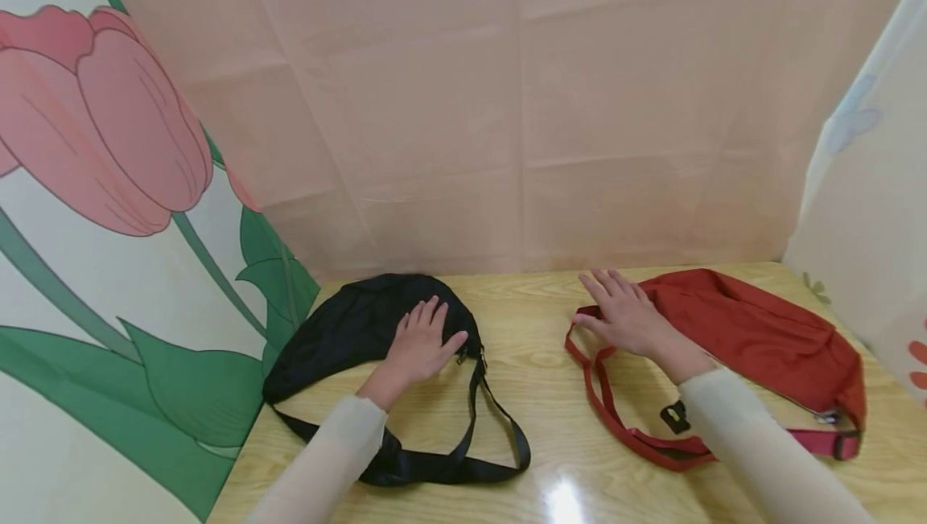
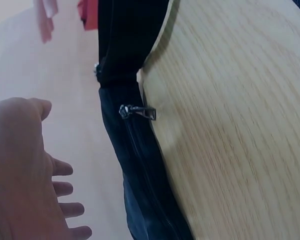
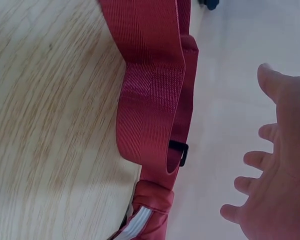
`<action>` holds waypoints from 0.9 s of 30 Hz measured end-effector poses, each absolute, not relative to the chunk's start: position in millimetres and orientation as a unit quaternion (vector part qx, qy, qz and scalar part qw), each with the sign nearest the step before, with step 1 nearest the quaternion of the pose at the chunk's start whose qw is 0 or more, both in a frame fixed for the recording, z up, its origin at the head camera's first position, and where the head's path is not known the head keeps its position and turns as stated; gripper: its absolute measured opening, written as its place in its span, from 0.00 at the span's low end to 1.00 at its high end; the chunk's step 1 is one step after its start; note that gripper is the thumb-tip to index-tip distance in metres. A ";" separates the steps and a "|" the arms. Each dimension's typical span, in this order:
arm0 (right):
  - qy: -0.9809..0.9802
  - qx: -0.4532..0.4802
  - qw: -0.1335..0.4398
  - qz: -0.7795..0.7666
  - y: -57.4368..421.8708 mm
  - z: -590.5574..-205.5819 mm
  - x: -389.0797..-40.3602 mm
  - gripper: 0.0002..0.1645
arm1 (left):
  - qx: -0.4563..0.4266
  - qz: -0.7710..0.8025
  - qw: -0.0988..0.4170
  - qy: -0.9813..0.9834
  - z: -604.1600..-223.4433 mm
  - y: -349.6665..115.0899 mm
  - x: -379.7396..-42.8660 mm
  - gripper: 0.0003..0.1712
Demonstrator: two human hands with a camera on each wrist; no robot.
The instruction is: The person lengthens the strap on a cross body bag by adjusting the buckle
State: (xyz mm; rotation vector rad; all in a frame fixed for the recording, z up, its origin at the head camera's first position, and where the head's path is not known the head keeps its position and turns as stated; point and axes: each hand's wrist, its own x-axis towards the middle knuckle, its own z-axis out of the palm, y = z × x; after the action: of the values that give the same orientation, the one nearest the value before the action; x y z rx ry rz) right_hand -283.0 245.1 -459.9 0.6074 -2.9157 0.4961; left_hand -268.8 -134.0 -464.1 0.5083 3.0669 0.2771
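A black waist bag (image 1: pixel 355 331) lies on the left of the wooden table, its black strap (image 1: pixel 434 468) looped toward the front. My left hand (image 1: pixel 422 344) hovers over its right part, fingers spread and holding nothing. The left wrist view shows the bag's zipper pull (image 2: pixel 140 111) beside this hand (image 2: pixel 25 170). On the right lies a red waist bag (image 1: pixel 753 331) with a red strap (image 3: pixel 150 100) and a black buckle (image 1: pixel 675 417). My right hand (image 1: pixel 628 316) is over the bag's left end, fingers extended, gripping nothing; the right wrist view shows it apart from the strap.
The wooden table (image 1: pixel 536 363) shows between the two bags. Behind it hangs a pinkish, creased cloth (image 1: pixel 507 121). A tulip-printed panel (image 1: pixel 130 282) borders the left side, and a pale panel (image 1: pixel 876 250) the right.
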 end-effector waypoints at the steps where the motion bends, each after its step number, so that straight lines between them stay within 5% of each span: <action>1: -0.964 0.202 0.060 0.162 244.0 -459.6 -283.1 0.49 | 0.163 0.087 0.010 0.983 -464.3 -133.2 -268.0 0.47; 27: -0.939 0.283 0.088 0.176 209.7 -468.7 -299.0 0.43 | 0.174 0.094 -0.011 0.980 -461.9 -110.3 -237.0 0.45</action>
State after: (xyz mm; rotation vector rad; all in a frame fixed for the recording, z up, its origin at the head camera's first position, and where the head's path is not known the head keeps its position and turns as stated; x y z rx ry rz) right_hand -299.0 209.7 -468.7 0.8433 -2.7945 0.5229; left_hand -237.0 -110.3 -461.9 0.5518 3.1000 0.2976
